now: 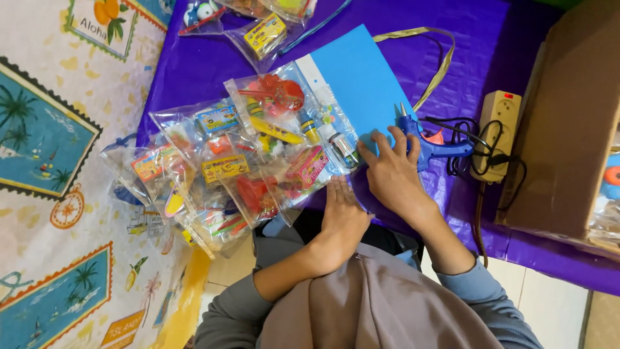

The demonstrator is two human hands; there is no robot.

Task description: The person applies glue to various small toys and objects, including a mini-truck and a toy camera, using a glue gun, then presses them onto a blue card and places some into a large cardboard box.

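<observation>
Both hands are pressing flat and open: the left hand point(342, 216) on a toy bag point(284, 168), the right hand point(391, 171) on the blue card point(361, 84) beside the glue gun point(429, 145). Firm, even pressure along the bag's edge would suit; fingers should be staying off the nozzle.

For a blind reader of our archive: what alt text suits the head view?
Two hands press clear bags of small toys onto a blue card on a purple cloth: left hand on a bag's edge, right hand beside a blue glue gun plugged into a power strip.
</observation>
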